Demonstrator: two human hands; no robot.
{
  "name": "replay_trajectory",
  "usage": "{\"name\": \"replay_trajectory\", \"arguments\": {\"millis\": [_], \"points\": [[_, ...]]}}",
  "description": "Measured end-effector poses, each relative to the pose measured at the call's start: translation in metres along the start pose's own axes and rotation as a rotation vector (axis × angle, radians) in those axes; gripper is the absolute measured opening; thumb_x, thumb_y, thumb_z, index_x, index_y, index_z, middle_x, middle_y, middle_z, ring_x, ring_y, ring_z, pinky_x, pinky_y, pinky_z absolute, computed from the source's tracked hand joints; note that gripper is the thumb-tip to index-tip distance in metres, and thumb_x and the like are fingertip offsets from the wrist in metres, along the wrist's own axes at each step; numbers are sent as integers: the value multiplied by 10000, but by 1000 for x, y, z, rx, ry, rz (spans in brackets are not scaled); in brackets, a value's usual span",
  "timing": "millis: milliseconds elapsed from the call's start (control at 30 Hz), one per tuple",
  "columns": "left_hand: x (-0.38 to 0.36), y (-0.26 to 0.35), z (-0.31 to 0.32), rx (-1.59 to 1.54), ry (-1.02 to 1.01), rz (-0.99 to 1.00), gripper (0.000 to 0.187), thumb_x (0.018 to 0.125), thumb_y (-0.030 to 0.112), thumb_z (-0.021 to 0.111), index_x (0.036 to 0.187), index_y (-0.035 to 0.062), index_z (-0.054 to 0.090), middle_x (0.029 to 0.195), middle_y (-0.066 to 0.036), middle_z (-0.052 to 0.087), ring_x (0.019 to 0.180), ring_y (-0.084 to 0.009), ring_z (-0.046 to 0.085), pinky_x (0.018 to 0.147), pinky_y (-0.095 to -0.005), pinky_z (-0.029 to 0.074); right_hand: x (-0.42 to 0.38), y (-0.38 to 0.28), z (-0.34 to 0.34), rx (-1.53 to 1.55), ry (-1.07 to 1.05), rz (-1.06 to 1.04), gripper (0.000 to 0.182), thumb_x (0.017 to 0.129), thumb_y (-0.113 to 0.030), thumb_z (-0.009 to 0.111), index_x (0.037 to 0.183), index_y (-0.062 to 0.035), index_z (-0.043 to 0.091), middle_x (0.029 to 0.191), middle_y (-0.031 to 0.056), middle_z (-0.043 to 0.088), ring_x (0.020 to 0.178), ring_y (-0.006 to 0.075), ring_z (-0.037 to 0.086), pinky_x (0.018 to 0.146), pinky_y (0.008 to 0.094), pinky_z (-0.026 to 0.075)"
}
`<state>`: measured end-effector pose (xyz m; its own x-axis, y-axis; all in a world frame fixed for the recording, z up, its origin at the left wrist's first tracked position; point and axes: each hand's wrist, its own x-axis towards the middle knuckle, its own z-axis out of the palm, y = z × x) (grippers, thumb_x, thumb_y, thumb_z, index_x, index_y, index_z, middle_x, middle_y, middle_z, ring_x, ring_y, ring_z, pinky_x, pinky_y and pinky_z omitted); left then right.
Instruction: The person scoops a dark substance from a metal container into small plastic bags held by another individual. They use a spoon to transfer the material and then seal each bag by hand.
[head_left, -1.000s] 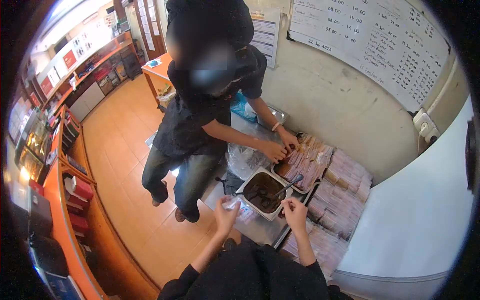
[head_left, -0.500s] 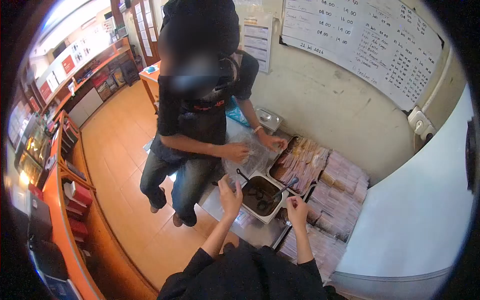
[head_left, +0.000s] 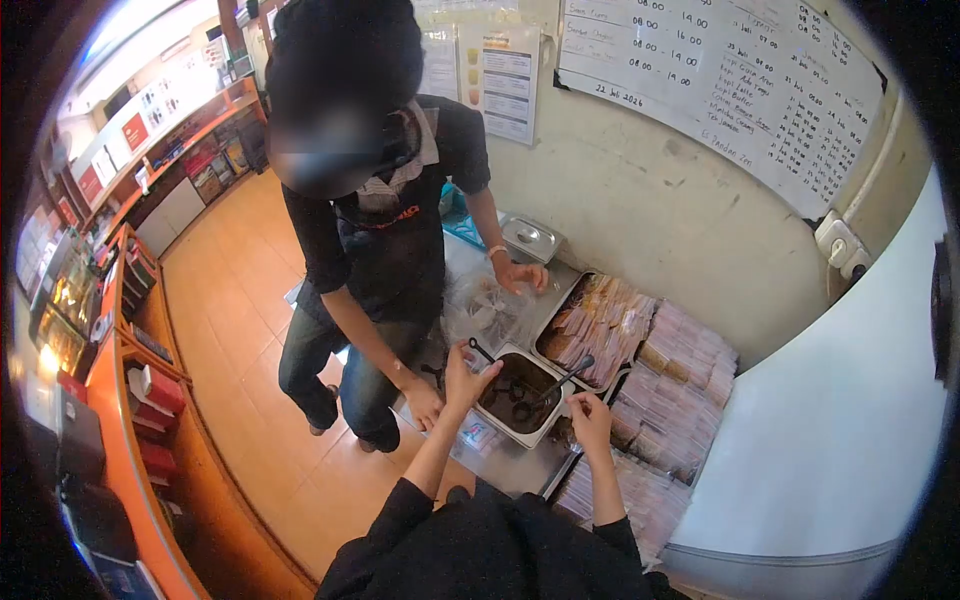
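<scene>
Hands work at a rectangular steel pan of dark brown sauce [head_left: 515, 392] on the metal counter [head_left: 510, 462]; the left hand [head_left: 462, 378] is raised at the pan's near-left rim, fingers spread and gripping nothing I can make out; the right hand [head_left: 590, 418] sits at the pan's near-right corner with fingertips pinched together, on what I cannot tell, just beside the long-handled steel ladle [head_left: 566, 378] resting in the sauce. Beyond lie a steel tray of small filled sachets [head_left: 597, 326] and stacked sachet bundles [head_left: 676, 392] to the right. A co-worker in a dark shirt stands on the far side, one hand [head_left: 424, 403] just beside the left hand, the other [head_left: 520, 274] by a crumpled clear plastic bag [head_left: 487, 310]. Crowded wrists at the rim could, I judge, knock the ladle and spatter sauce over the sachets.
</scene>
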<state>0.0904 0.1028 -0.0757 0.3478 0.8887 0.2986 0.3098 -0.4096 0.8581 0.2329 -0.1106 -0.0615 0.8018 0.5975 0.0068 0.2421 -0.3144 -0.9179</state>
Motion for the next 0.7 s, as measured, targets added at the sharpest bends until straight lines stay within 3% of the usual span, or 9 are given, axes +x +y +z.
{"name": "replay_trajectory", "arguments": {"millis": [233,300,667,700], "points": [[16,3,1,150,-74,-2,737,623,455,831,1139,21,533,904,-150,627,829,-307,631,722,-386,492,2,0,-9,77,-39,21,125,879,-129,599,873,-24,667,691,31,633,595,92,542,562,257,429],[18,6,1,156,-103,-3,692,622,480,823,1057,8,564,892,-161,662,816,-324,652,709,-399,498,4,3,-9,51,-29,1,122,880,-125,597,869,-26,668,693,31,634,596,90,539,560,252,425],[27,1,7,59,-175,-42,509,669,452,803,826,2,627,753,-164,659,740,-310,663,659,-381,496,3,10,-13,19,-29,20,139,889,-140,594,855,-23,660,670,31,606,594,91,514,567,265,414],[27,2,6,80,-192,-36,498,679,453,796,805,-2,637,734,-166,655,718,-302,661,646,-376,493,3,12,-12,25,-13,-30,136,895,-128,587,860,-23,666,650,15,588,556,77,502,518,244,390]]}}
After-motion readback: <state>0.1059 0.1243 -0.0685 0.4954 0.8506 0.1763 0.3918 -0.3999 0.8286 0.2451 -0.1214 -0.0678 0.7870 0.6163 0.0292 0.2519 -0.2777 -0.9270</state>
